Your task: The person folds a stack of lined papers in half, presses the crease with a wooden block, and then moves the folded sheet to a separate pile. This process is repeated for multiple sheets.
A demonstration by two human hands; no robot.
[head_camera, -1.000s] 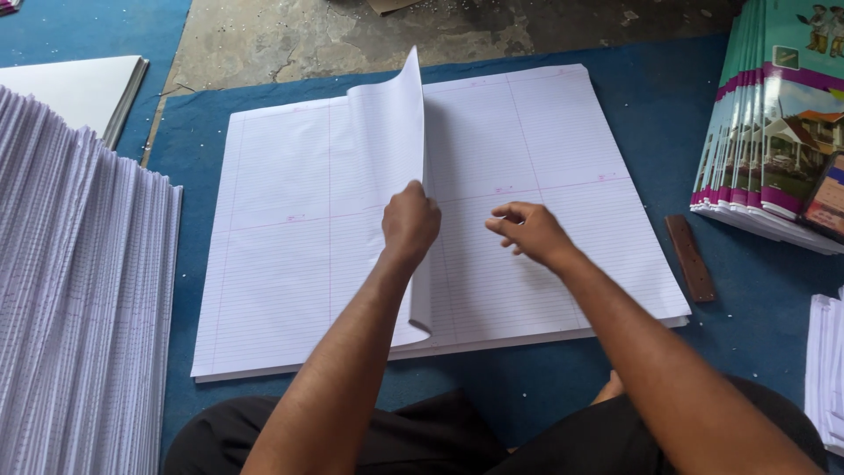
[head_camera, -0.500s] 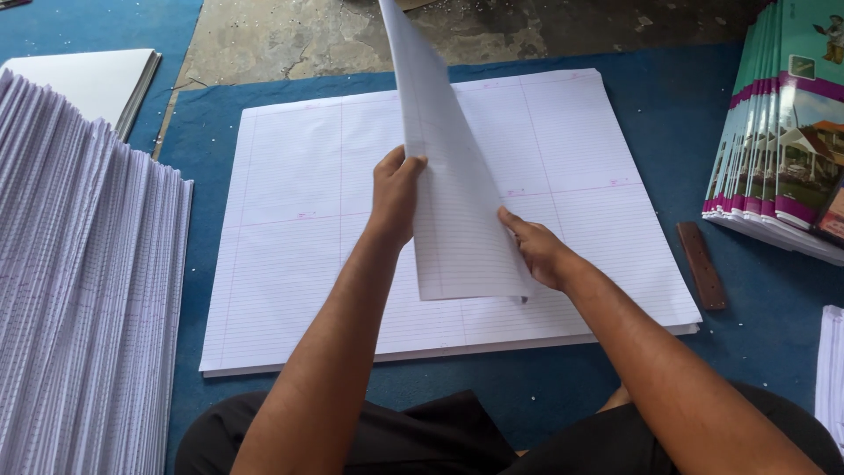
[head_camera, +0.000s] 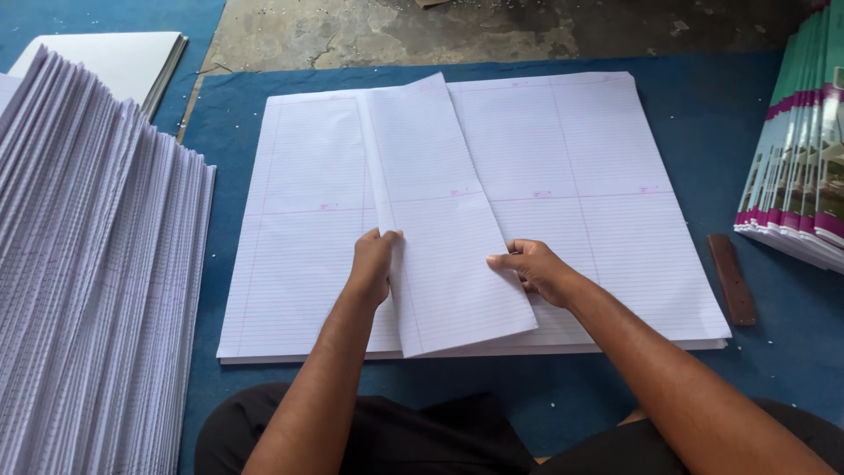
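The grip of the left hand (head_camera: 374, 264) is a pinch: thumb and fingers close on the left, creased edge of a folded sheet (head_camera: 444, 220) of ruled paper, about two thirds of the way down its length. The right hand (head_camera: 532, 268) lies on the other side, its fingers curled and pressed together, fingertips resting on the sheet's right edge and holding it flat. Neither hand lifts the paper clear; the folded sheet lies slightly askew, its lower end slanting to the right, on top of a large stack of ruled sheets (head_camera: 615, 211) printed with faint pink marks. That stack sits on a blue mat (head_camera: 730, 114) spread over the floor, and the folded sheet's bottom corner reaches just past the stack's near edge. Just right of the stack, on the mat, lies a small brown wooden stick (head_camera: 731, 279). Farther right stands a pile of coloured book covers (head_camera: 804, 158), green with purple bands. To the left rises a tall heap of folded white sheets (head_camera: 88, 281), and behind it another white stack (head_camera: 114, 57). Bare concrete floor (head_camera: 492, 31) shows beyond the mat
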